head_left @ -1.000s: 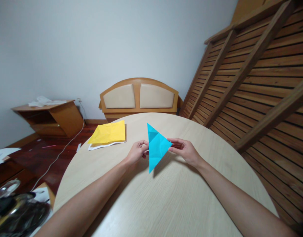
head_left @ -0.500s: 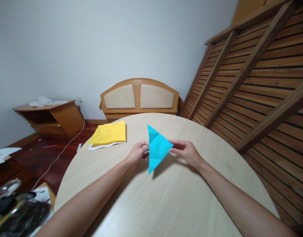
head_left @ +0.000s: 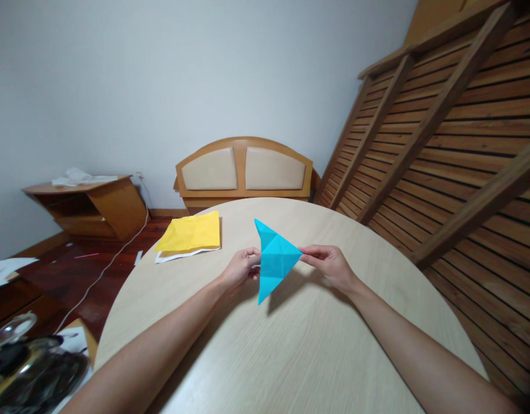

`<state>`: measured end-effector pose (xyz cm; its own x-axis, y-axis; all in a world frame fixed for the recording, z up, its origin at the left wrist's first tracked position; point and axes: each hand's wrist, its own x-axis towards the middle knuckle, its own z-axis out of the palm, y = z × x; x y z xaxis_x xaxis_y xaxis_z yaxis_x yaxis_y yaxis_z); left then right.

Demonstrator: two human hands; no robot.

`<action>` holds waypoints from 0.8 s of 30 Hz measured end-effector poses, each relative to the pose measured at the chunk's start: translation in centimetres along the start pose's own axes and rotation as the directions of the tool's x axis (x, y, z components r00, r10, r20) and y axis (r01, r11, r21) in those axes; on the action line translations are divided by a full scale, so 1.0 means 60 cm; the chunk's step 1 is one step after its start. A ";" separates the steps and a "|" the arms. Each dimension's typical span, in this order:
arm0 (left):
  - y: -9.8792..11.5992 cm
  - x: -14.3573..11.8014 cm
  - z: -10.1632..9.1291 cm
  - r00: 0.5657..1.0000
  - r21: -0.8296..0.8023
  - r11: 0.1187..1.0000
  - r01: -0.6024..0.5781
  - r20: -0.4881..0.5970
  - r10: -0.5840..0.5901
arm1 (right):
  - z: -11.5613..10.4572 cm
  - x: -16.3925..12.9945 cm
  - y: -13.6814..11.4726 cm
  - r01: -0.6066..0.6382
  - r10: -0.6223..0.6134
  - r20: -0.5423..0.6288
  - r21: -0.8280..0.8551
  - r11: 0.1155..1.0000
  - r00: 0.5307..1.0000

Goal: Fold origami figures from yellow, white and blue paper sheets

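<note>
A sheet of blue paper [head_left: 277, 257], folded into a triangle with visible creases, is held up over the round table [head_left: 325, 345], its shadow falling beneath. My right hand [head_left: 327, 261] pinches the triangle's right-hand tip between thumb and fingers. At the opposite, long edge is my left hand [head_left: 243, 267], its fingers curled with the tips partly behind the paper; it appears to grip that edge. The upper and lower corners stick out freely, the upper one bent to the left.
Yellow paper [head_left: 191, 231] lies over white paper [head_left: 161, 257] on the table's far left. Beyond stand a padded headboard [head_left: 243, 138] and a low wooden cabinet [head_left: 122, 213]. Wooden slats [head_left: 420, 172] lean at the right. Dark plastic-like items [head_left: 53, 368] sit at lower left.
The triangle's upper corner has bent further left and the paper has tilted a little, looking darker. My right hand has shifted very slightly; my left hand stays put.
</note>
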<state>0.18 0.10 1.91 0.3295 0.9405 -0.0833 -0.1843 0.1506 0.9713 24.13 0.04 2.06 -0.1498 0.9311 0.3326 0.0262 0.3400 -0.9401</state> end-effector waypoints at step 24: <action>0.005 0.002 -0.003 0.997 -0.090 0.996 0.019 -0.072 -0.026 | 0.011 0.006 0.018 0.033 -0.035 -0.097 -0.019 0.999 0.995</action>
<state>0.02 0.31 2.15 0.2663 0.9558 -0.1243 -0.2600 0.1954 0.9456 23.43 0.66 1.11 -0.0544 0.9272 0.3707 0.0401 0.3729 -0.9270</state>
